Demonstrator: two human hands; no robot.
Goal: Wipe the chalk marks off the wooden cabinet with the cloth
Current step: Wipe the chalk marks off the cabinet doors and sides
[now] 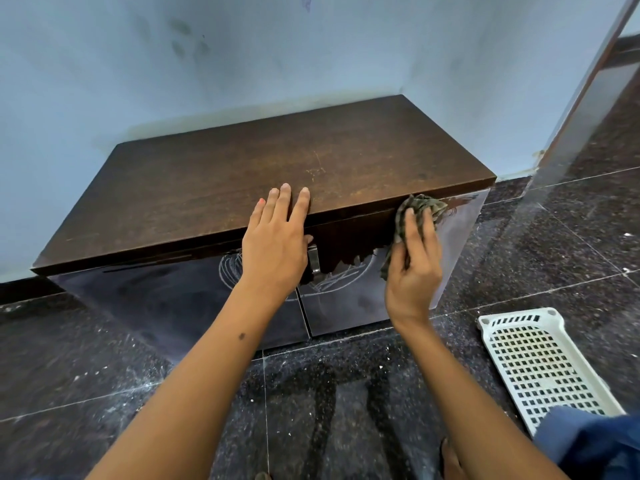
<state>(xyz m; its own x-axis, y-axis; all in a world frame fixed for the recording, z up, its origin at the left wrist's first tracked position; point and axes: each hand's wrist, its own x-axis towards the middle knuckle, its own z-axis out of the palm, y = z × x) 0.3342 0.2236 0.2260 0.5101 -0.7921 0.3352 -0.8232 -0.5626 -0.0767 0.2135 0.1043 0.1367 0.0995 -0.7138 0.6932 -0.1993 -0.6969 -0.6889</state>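
A low dark wooden cabinet (214, 181) stands against the pale blue wall, its two glossy doors facing me. White chalk marks (341, 277), curved lines, show on the door fronts around a metal handle (314, 259). My left hand (277, 237) rests flat on the front edge of the cabinet top, fingers straight. My right hand (414, 261) grips a checked green cloth (420, 206) and presses it against the upper part of the right door, just under the top's edge. Faint scratchy marks (316, 169) also show on the top.
A white plastic perforated basket (540, 368) lies on the dark speckled tile floor to the right. A metal-edged door frame (575, 109) rises at the far right. Blue fabric (595, 445) fills the lower right corner.
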